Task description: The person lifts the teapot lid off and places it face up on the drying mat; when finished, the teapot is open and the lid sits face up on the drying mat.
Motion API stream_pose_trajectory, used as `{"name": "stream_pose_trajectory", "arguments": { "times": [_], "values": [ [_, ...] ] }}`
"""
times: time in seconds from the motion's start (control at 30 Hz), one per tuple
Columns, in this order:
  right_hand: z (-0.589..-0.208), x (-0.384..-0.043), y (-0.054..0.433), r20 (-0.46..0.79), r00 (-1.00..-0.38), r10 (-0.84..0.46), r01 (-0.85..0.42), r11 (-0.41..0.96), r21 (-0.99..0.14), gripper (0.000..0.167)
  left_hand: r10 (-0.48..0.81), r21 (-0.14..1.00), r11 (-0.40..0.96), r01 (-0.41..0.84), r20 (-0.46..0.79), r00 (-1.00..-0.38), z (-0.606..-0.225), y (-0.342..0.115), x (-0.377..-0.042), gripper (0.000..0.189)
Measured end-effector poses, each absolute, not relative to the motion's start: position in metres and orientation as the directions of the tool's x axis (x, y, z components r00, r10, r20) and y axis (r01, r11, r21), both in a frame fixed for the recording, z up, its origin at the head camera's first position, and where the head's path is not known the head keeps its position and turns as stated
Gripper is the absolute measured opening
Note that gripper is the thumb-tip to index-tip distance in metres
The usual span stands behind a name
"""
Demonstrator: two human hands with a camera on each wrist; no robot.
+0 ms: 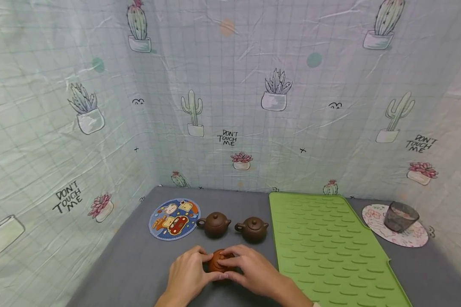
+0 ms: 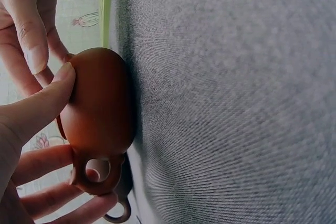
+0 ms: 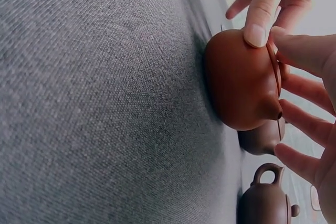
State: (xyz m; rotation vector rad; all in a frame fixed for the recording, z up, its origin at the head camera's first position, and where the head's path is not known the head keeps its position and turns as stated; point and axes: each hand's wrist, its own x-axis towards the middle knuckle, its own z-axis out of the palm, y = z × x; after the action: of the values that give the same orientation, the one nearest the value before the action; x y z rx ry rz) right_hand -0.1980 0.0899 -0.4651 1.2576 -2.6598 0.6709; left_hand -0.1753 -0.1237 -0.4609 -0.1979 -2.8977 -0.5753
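Observation:
A small reddish-brown clay teapot (image 2: 102, 103) sits on the grey cloth between both hands. My left hand (image 1: 186, 270) holds it from the left, thumb pressed on the rounded body and fingers around the side with the ring handle (image 2: 80, 174). From the right, my right hand (image 1: 255, 268) reaches over the top, its fingertips at the lid (image 3: 275, 65) and its thumb beside the left thumb. The short spout (image 3: 271, 109) shows below the lid in the right wrist view. Much of the lid is hidden by fingers.
Two dark brown teapots (image 1: 216, 226) (image 1: 253, 230) stand just beyond the hands. A round blue cartoon mat (image 1: 161, 228) lies at the back left. On the right are a green ridged mat (image 1: 330, 247) and a dark translucent cup (image 1: 401, 216) on a round pink-patterned mat (image 1: 378, 230). Patterned curtains (image 1: 230, 85) enclose the table.

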Motion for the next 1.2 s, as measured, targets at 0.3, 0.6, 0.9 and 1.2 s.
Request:
{"name": "stream_pose_trajectory", "arguments": {
  "times": [0.3,0.6,0.9,1.2],
  "values": [
    [-0.464,-0.201,0.087,0.322,-0.643,-0.695,-0.758,0.521,-0.392,0.033,0.098,0.356,0.919,0.170,0.212,-0.972,-0.461,-0.123,-0.175,0.067],
    [-0.462,-0.202,0.084,0.404,-0.618,-0.674,-0.784,0.492,-0.378,0.033,0.090,0.359,0.920,0.155,0.191,-0.977,-0.460,-0.123,-0.174,0.065],
    [-0.459,-0.203,0.082,0.429,-0.626,-0.651,-0.779,0.499,-0.380,0.030,0.082,0.359,0.922,0.145,0.186,-0.979,-0.460,-0.122,-0.175,0.065],
    [-0.451,-0.197,0.083,0.486,-0.631,-0.605,-0.775,0.517,-0.363,0.025,0.091,0.361,0.920,0.151,0.178,-0.980,-0.458,-0.123,-0.175,0.064]
  ]
}}
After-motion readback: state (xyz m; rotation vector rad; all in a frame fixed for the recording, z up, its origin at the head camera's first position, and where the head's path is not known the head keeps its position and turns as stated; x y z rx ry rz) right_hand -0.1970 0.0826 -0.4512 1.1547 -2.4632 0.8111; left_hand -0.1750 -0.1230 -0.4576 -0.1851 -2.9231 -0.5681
